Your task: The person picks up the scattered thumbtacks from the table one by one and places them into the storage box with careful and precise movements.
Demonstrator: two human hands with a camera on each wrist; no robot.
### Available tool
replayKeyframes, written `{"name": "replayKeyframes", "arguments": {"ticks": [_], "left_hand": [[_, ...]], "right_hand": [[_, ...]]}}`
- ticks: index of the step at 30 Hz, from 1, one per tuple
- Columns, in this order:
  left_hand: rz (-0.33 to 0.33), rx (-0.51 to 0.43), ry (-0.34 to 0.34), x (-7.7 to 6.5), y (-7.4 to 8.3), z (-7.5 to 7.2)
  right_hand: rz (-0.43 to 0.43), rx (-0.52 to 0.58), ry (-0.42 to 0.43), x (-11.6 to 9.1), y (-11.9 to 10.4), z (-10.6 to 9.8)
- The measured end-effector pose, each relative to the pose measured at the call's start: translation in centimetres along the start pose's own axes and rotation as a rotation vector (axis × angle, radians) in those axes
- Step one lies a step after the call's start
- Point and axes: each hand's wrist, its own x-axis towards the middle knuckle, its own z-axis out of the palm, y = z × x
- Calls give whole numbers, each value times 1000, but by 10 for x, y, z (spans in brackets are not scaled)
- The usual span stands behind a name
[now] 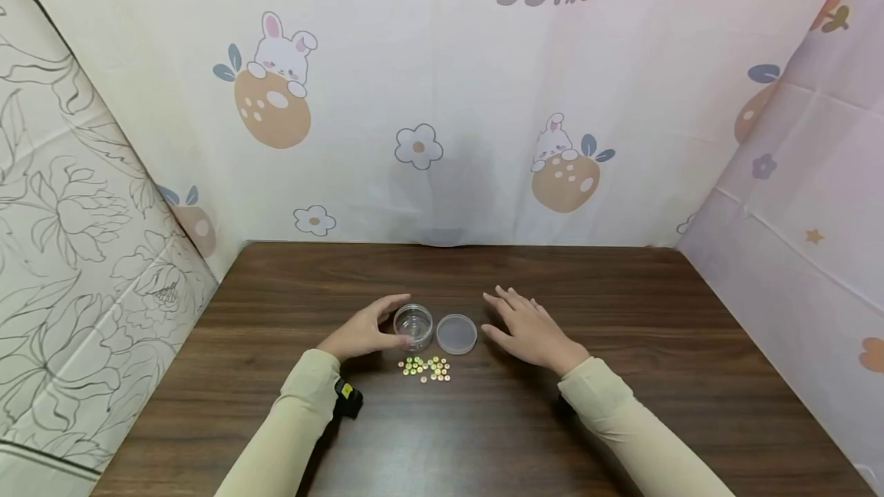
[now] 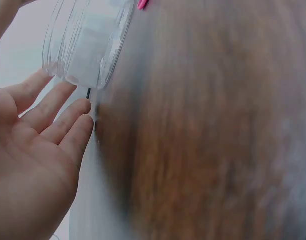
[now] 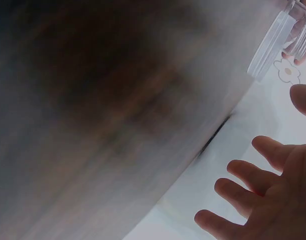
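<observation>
A clear round jar (image 1: 413, 327), its mouth upward, stands on the table. My left hand (image 1: 369, 330) holds it from the left, thumb along the near side and index finger at the far side. Seen from the left wrist, the fingertips meet the ridged upper part of the jar (image 2: 85, 45). Just right of the jar lies a round translucent lid (image 1: 456, 334). My right hand (image 1: 528, 328) hovers right of the lid with fingers spread and nothing in them. Several small yellowish round beads (image 1: 433, 367) lie loose in front of the jar and lid.
The dark wood-grain table (image 1: 621, 420) reaches back to a printed curtain (image 1: 470, 98). Patterned cloth also hangs on the left and right sides. A black wrist device (image 1: 348, 399) sits at the left cuff, close to the beads.
</observation>
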Motion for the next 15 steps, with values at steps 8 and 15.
{"name": "replayKeyframes", "arguments": {"ticks": [8, 15], "left_hand": [[8, -25, -9, -3, 4, 2], [19, -19, 1, -2, 0, 4]], "right_hand": [[-23, 38, -14, -1, -9, 1], [-58, 48, -1, -2, -15, 3]]}}
